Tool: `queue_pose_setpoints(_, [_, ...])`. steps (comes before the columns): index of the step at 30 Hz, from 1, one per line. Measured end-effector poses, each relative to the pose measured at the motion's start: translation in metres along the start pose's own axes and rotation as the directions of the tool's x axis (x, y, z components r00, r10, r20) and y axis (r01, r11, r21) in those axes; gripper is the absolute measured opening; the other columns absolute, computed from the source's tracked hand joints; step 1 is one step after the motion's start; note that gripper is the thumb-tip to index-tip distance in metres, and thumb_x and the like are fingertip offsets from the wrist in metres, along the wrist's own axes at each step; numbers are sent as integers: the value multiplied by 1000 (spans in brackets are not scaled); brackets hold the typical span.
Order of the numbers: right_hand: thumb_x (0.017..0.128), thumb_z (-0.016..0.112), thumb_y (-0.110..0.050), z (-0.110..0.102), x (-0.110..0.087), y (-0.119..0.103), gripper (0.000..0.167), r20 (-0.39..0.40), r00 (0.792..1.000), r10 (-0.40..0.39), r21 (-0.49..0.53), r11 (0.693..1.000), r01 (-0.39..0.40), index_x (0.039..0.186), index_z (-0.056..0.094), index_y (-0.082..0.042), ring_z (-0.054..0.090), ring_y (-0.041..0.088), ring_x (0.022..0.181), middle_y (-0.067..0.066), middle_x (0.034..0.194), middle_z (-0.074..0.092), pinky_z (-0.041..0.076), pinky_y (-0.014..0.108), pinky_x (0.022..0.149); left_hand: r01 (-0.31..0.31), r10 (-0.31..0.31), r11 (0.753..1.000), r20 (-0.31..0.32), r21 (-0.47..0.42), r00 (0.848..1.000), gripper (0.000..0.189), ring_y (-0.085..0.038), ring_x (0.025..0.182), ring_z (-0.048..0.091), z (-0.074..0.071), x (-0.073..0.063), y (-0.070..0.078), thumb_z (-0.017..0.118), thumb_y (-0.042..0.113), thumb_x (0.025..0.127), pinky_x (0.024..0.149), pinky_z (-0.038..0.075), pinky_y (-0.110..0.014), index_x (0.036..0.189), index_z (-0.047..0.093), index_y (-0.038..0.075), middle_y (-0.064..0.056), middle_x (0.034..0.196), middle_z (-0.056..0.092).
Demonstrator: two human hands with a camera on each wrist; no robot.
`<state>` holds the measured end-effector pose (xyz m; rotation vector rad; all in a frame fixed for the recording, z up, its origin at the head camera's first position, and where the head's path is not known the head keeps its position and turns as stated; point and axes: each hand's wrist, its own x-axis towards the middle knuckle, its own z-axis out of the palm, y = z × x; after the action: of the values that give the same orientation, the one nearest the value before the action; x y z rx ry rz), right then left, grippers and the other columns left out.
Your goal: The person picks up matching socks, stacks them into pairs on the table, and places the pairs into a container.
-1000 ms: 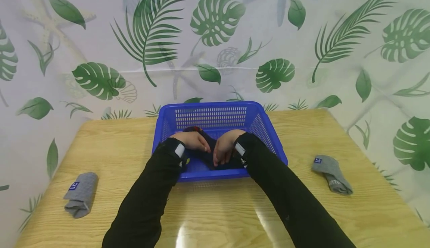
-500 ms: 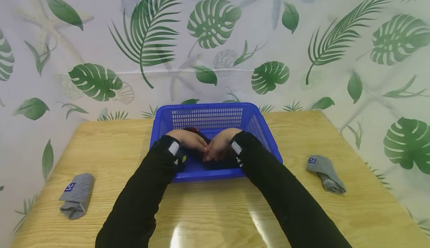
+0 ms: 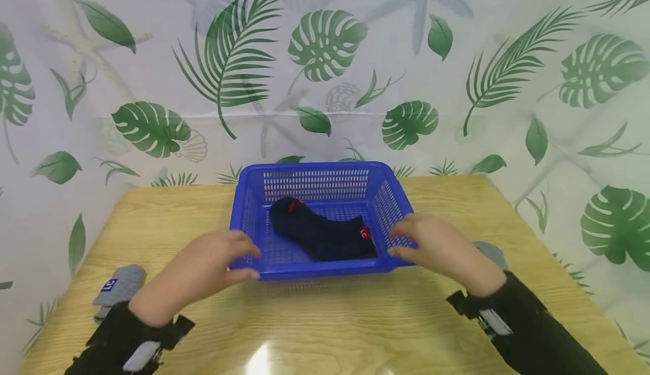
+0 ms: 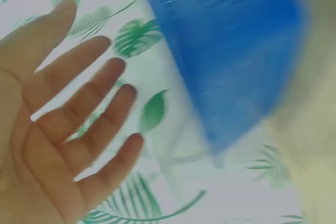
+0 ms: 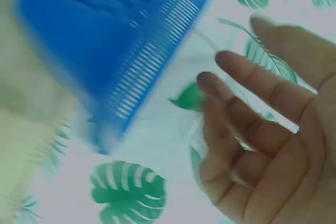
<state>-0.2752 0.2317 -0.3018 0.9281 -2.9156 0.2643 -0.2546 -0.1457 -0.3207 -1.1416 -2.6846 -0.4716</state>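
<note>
A dark navy sock (image 3: 325, 234) with red marks lies flat inside the blue plastic basket (image 3: 325, 269). Whether a second sock is beneath it, I cannot tell. My left hand (image 3: 195, 273) is by the basket's front left corner, its fingers spread and nothing in them; the left wrist view shows the bare palm (image 4: 42, 145) apart from the basket. Near the front right corner is my right hand (image 3: 444, 251), also holding nothing. Its fingers (image 5: 262, 87) are loosely bent in the right wrist view, with a gap between them and the basket.
A folded grey sock (image 3: 122, 285) with a blue label lies on the wooden table (image 3: 315, 330) at the left, partly behind the left wrist. Another grey item (image 3: 492, 254) at the right is mostly hidden by the right hand. A leaf-patterned cloth (image 3: 315, 98) hangs behind the table.
Both hands were together inside the basket over the dark sock. They have since come out towards me and moved apart to either side, leaving the sock in the basket.
</note>
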Motion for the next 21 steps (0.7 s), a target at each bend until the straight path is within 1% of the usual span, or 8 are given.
queue_pose_setpoints(1, [82, 78, -24, 6, -9, -1, 24, -7, 1000, -13, -17, 1000, 13, 99, 73, -7, 66, 22, 85, 4, 94, 68, 56, 38, 73, -14, 14, 999, -16, 34, 1000, 24, -18, 86, 66, 6, -10, 2, 80, 26, 80, 76, 55, -37, 98, 74, 11, 1, 94, 68])
queue_pose_setpoints(3, [81, 79, -27, 16, -21, -3, 26, -3, 1000, -13, -43, 999, 13, 98, 73, -9, 66, 18, 81, 1, 93, 66, 56, 36, 69, -41, 48, 994, -67, 101, 997, 24, -17, 82, 65, 18, -21, 5, 83, 23, 76, 73, 54, -36, 95, 75, 11, 2, 90, 68])
queue_pose_setpoints(5, [81, 79, -24, 25, -25, -5, 25, -22, 1000, -19, -54, 998, 18, 99, 73, -9, 66, 18, 80, 2, 94, 66, 56, 36, 68, -21, 40, 985, -115, 169, 993, 24, -18, 84, 66, 28, -24, 6, 84, 19, 75, 76, 54, -38, 95, 75, 10, 1, 90, 69])
queue_pose_setpoints(7, [81, 79, -19, 34, -23, -6, 22, -62, 998, -27, -54, 998, 23, 98, 72, -8, 65, 20, 80, 3, 93, 65, 56, 38, 68, 11, 23, 976, -154, 218, 988, 23, -19, 84, 66, 36, -23, 5, 84, 16, 75, 77, 53, -39, 96, 75, 10, 0, 91, 70])
queue_pose_setpoints(9, [81, 78, -14, 42, -19, -6, 19, -98, 995, -21, -39, 999, 17, 96, 71, -6, 65, 21, 80, 4, 90, 65, 56, 39, 69, 50, -8, 968, -169, 247, 986, 22, -20, 85, 66, 41, -20, 4, 83, 13, 76, 78, 53, -39, 96, 75, 10, -1, 91, 70])
queue_pose_setpoints(12, [82, 78, -10, 52, -11, -3, 15, -135, 991, 21, 5, 1000, -20, 93, 70, -5, 63, 20, 79, 4, 86, 64, 55, 38, 69, 116, -79, 972, -182, 205, 980, 20, -21, 85, 66, 47, -15, -2, 81, 9, 77, 77, 54, -36, 96, 75, 8, -2, 91, 70])
queue_pose_setpoints(16, [83, 77, -9, 59, 4, 3, 15, -178, 982, 66, 28, 998, -62, 95, 71, -2, 63, 22, 80, 6, 87, 65, 55, 38, 72, 207, -177, 970, -213, 127, 961, 18, -23, 88, 66, 52, -6, -11, 78, 5, 81, 78, 54, -37, 98, 74, 5, -5, 93, 69])
queue_pose_setpoints(21, [83, 76, -7, 65, 18, 11, 17, -234, 968, 91, 46, 996, -82, 98, 72, 1, 64, 28, 84, 11, 90, 67, 55, 42, 75, 252, -225, 964, -242, 87, 944, 18, -26, 90, 65, 56, 3, -20, 76, 5, 82, 80, 54, -38, 100, 73, 4, -7, 94, 69])
